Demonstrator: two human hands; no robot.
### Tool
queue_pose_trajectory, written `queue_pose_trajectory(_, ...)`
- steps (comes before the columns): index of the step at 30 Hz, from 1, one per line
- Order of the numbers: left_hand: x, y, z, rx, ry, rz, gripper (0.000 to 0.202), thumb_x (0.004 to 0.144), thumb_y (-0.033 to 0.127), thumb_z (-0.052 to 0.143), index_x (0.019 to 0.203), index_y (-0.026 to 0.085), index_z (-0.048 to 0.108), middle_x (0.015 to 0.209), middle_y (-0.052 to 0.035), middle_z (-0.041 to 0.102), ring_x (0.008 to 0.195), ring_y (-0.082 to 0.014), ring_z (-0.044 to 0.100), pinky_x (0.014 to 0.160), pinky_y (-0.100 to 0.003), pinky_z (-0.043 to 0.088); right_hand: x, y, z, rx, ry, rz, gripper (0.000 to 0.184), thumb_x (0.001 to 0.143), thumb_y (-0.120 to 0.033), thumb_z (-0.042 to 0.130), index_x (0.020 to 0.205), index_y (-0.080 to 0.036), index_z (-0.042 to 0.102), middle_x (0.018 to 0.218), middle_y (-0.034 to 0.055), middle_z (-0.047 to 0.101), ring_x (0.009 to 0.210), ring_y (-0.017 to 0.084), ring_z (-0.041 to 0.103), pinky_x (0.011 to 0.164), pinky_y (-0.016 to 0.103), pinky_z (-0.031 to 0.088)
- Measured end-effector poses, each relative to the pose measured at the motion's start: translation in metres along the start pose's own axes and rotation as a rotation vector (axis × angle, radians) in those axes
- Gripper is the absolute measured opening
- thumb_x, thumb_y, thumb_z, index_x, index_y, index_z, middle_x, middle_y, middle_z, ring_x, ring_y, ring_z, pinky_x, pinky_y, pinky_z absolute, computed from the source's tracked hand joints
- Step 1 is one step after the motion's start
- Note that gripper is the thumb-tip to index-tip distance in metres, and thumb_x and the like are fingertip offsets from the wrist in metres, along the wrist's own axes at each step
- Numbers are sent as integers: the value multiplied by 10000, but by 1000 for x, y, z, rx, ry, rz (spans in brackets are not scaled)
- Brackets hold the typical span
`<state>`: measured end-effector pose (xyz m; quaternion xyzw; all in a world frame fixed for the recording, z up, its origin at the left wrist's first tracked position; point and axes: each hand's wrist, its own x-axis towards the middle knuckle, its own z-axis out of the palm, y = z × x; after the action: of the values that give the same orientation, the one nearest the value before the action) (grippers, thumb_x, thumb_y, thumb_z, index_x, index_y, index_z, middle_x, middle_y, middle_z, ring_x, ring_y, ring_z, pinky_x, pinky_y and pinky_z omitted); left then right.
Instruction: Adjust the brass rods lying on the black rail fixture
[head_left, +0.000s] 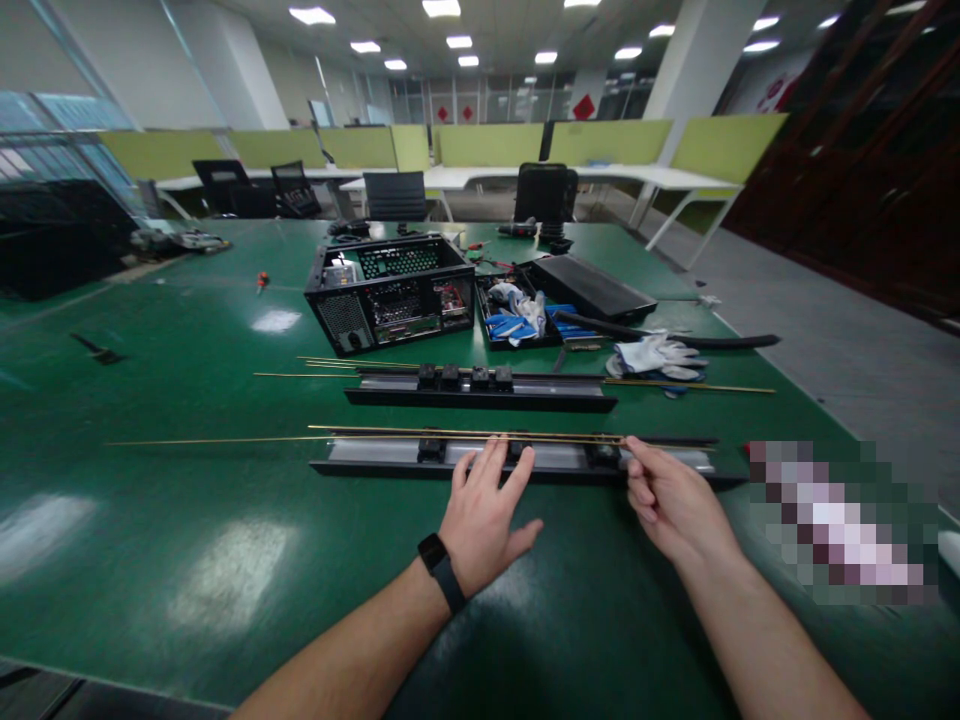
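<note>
Across the green table lies a long black channel (pixel 390 471) with a pale inner strip and black blocks (pixel 430 447) spaced along it. Thin brass-coloured rods (pixel 217 442) run lengthwise over it, one reaching far out past its left end. My right hand (pixel 671 500) is closed in a pinch at the rods' right part, above the right-hand block (pixel 602 455). With fingers spread, my left hand (pixel 487 510) rests its fingertips at the rods near the middle; firm contact is hard to tell. Behind lies a second black channel (pixel 480 401) with several blocks and more rods (pixel 727 387).
Farther back stand an opened black computer case (pixel 345 325) and a black tray (pixel 482 322) of gloves. A flat black panel (pixel 592 287), loose white gloves (pixel 652 355) and a black strip (pixel 720 341) lie to the right. A small red-orange item (pixel 262 280) sits left; a pixelated patch covers the right edge.
</note>
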<state>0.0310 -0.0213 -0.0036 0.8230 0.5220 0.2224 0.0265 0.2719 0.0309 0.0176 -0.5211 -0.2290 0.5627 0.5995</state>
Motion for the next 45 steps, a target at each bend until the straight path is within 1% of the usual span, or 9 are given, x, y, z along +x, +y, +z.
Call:
queue_pose_trajectory(4,1,-3,-3,10,71,9,764,839,399,738,1524,245,436,1548,-187,447,1466,-345,372,1164,-556,307,-1,0,-1,0,0,8,334,655,-300,910,705,-161,610,568,-40,552,326,29,360,220,131,238)
queue_pose_trajectory(7,1,-5,-7,-27,128,-2,665,878,389,699,1488,239,483,1405,-148,571,1336,-300,497,1120,-507,370,-1,-1,0,6,7,9,333,655,-294,912,720,-160,614,585,-36,568,330,30,368,222,131,243)
queue_pose_trajectory(10,1,-6,-10,-31,195,-43,554,917,393,656,1436,235,544,1289,-127,623,1226,-281,555,1073,-482,410,0,-1,-1,9,3,19,340,665,-314,913,738,-165,617,599,-32,584,331,32,372,221,133,249)
queue_pose_trajectory(14,1,-3,-13,61,240,-125,544,911,427,667,1419,256,572,1450,-159,536,1388,-350,446,1127,-558,332,1,0,-2,-6,-16,11,366,673,-370,915,758,-162,627,605,-22,599,325,35,365,217,140,240)
queue_pose_trajectory(17,1,-2,-13,140,208,-165,673,889,500,686,1485,244,507,1611,-199,361,1523,-406,252,1175,-643,215,1,1,-3,-24,-26,9,380,669,-389,920,768,-161,632,608,-16,604,326,36,370,222,138,239)
queue_pose_trajectory(19,1,-3,-12,175,189,-195,757,874,561,687,1517,228,467,1643,-215,299,1546,-424,184,1183,-673,173,1,1,-3,-34,-30,15,386,665,-396,922,771,-165,631,608,-17,605,325,36,369,225,136,237)
queue_pose_trajectory(31,2,-8,-13,220,127,-216,905,837,636,701,1558,181,399,1608,-218,372,1527,-397,263,1221,-647,157,2,2,-4,-95,-52,10,427,633,-426,933,646,-156,603,540,-23,556,308,31,346,228,143,228)
queue_pose_trajectory(39,4,-6,-7,240,175,-253,616,981,456,567,1534,216,444,1617,-185,374,1535,-372,264,1210,-653,197,1,2,-2,-69,-25,-22,418,606,-405,948,687,-152,625,580,-18,573,324,31,358,228,145,238)
queue_pose_trajectory(45,5,-5,-7,248,163,-258,572,1002,411,538,1532,216,450,1616,-187,377,1537,-360,267,1212,-648,197,0,2,-1,-44,-19,-15,370,661,-378,923,716,-168,624,590,-26,571,337,34,360,228,138,245)
